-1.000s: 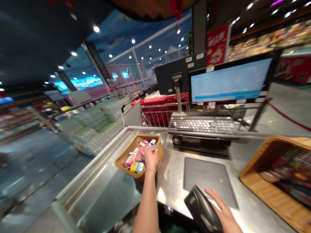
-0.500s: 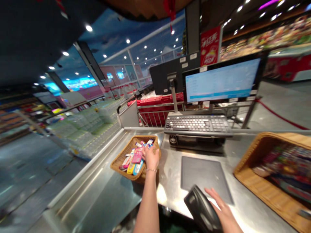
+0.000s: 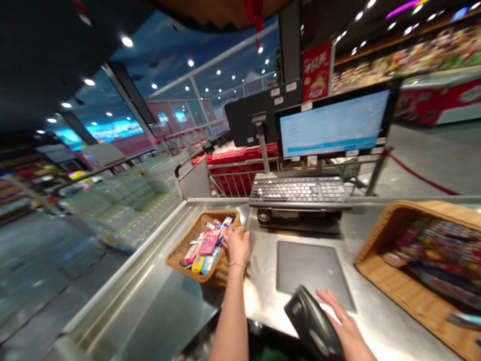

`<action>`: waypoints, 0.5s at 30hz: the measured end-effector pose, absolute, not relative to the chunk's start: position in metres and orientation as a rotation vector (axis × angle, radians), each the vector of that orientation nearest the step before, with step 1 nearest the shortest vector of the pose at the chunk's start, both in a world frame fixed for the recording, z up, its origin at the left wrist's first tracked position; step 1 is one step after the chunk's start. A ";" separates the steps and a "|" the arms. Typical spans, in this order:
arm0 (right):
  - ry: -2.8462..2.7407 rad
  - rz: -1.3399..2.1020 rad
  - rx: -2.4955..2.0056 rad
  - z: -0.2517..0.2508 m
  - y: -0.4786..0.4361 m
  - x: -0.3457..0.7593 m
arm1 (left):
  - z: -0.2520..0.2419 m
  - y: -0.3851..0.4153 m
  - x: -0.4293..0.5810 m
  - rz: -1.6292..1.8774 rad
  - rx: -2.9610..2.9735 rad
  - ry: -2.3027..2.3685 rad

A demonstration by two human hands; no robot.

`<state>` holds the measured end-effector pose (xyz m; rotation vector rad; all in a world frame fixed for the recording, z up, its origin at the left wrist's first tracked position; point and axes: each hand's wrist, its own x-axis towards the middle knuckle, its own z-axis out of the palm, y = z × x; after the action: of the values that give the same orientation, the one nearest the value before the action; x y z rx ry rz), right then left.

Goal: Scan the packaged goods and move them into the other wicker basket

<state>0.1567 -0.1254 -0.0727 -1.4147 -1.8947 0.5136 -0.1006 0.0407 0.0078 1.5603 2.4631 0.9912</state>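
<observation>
Fingers (image 3: 226, 237) of the left grip (image 3: 236, 244) are hanging loosely parted, released, over the right side of a small wicker basket (image 3: 183, 244); whether they are touching its rim is hard to tell. This basket is standing on the steel tabletop (image 3: 158, 298), just left of that grip, and small packages are lying heaped inside it. Among them, a pink packet (image 3: 209, 242) is resting on top, close to the left fingertips, while a yellow package (image 3: 197, 263) and a blue package (image 3: 211, 260) are lying nearer the wearer, lower and left of the same grip. A thin bracelet (image 3: 237, 264) is circling the wrist just behind it. Well to the right, the right grip (image 3: 343, 323) is grasping a black scanner (image 3: 312, 321), its visible fingers stretching forward along the scanner's right side. Ahead of this grip, a gray mat (image 3: 311, 268) is lying flat; farther beyond, a keyboard (image 3: 300, 191) is sitting on a raised support, and a lit monitor (image 3: 332, 125) is standing behind it. To the right of the right grip, a large wicker basket (image 3: 408, 296) is holding a pile of colorful goods, too blurred for telling apart.
</observation>
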 end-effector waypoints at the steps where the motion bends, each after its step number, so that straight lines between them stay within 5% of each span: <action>1: -1.907 0.499 -1.405 -0.072 -0.126 0.157 | 0.008 0.041 -0.099 0.991 1.571 2.459; 15: -1.960 0.603 -1.482 -0.045 -0.129 0.160 | 0.010 0.042 -0.082 0.898 1.614 2.438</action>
<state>0.1605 -0.1290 -0.0454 -1.4821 -1.9597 0.6027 -0.0823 0.0420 0.0098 1.6143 2.4384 0.8980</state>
